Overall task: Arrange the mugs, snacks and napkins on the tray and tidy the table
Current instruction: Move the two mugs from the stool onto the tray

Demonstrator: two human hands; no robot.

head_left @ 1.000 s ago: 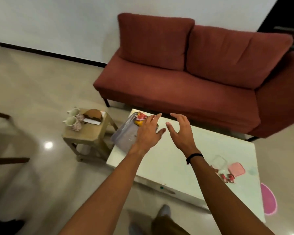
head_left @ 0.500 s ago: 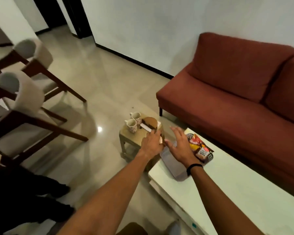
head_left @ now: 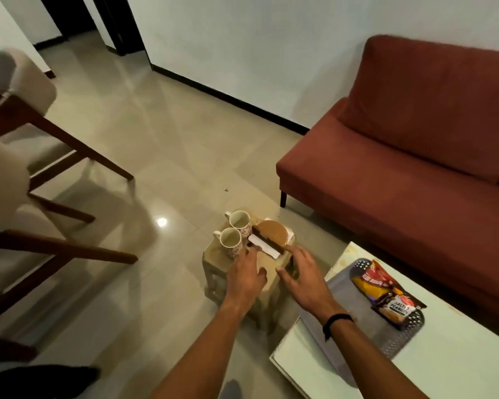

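Observation:
Two patterned mugs (head_left: 233, 236) stand on a small wooden stool (head_left: 216, 253), next to a wooden napkin holder (head_left: 271, 232) with white napkins (head_left: 264, 246). My left hand (head_left: 247, 276) hovers open over the stool, just right of the nearer mug. My right hand (head_left: 303, 272) is open beside it, fingertips near the napkin holder's base. A grey tray (head_left: 340, 286) lies on the white table (head_left: 444, 358) at the right, with snack packets (head_left: 386, 295) on it.
A red sofa (head_left: 409, 145) stands behind the table. Wooden chairs with beige cushions (head_left: 18, 156) fill the left side. Tiled floor (head_left: 156, 145) lies open between the chairs and the stool.
My view has swung left from the table toward the stool. Both hands have moved off the tray and now reach over the stool near the mugs and napkins.

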